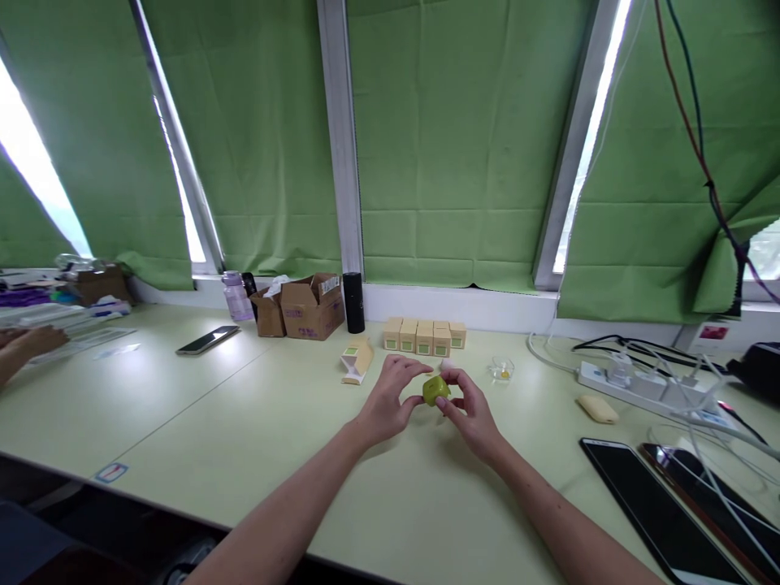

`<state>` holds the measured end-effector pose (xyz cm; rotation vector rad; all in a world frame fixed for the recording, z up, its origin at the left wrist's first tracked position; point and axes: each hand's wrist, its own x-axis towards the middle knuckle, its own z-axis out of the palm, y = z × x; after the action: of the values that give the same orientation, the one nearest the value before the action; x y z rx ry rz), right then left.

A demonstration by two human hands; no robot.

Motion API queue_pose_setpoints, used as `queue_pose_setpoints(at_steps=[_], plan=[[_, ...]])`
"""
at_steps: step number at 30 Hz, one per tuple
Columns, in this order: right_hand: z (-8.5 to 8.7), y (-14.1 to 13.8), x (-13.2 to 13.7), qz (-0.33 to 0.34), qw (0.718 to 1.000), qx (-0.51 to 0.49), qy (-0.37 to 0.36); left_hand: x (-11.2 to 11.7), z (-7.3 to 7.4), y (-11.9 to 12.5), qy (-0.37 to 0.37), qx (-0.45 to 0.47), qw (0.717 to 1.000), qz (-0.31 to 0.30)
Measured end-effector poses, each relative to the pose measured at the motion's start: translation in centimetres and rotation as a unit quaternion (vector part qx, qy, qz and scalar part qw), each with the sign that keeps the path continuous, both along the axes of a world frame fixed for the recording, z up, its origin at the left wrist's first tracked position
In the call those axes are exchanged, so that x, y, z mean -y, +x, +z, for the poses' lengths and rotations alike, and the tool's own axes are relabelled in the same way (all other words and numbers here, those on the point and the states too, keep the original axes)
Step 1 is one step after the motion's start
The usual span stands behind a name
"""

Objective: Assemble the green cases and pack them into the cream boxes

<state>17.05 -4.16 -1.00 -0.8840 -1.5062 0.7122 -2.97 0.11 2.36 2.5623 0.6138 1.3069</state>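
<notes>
A small rounded yellow-green object (435,390), like a little case, is held above the table in front of me. My right hand (472,410) pinches it between thumb and fingers from the right. My left hand (393,398) curves around its left side, thumb and fingers apart, with the thumb tip close to it; whether they touch I cannot tell. A small pale thing (447,365) shows just behind the right fingertips, partly hidden. Behind my hands stand several small tan boxes (425,337) in a tight group. An opened tan carton (357,360) lies to their left.
Right of the boxes is a clear plastic piece (502,370). Farther right are a power strip (652,390) with tangled cables, a beige item (598,409) and a dark tablet (655,508). Cardboard boxes (312,309), a black cylinder (353,302) and a phone (208,340) stand left. Another person's hand (42,341) is far left.
</notes>
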Motion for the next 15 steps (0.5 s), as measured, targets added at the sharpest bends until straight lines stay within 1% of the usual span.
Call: queue_pose_setpoints(at_steps=[5, 8, 10, 12, 15], plan=[[0.1, -0.3, -0.1, -0.022, 1.000, 0.010, -0.009, 0.4, -0.1, 0.2, 0.023, -0.036, 0.999, -0.006], [0.3, -0.4, 0.1, -0.024, 0.999, 0.023, -0.012, 0.4, -0.2, 0.4, 0.011, -0.043, 0.999, -0.018], [0.4, -0.3, 0.0, -0.023, 0.999, 0.026, -0.009, 0.3, -0.4, 0.5, -0.018, -0.028, 0.999, -0.025], [0.2, -0.1, -0.2, -0.043, 0.999, 0.033, 0.000, -0.1, -0.5, 0.5, -0.064, 0.010, 0.998, -0.023], [-0.5, 0.5, -0.7, -0.121, 0.988, 0.093, 0.013, -1.0, -0.8, 0.4, -0.153, 0.084, 0.985, 0.001]])
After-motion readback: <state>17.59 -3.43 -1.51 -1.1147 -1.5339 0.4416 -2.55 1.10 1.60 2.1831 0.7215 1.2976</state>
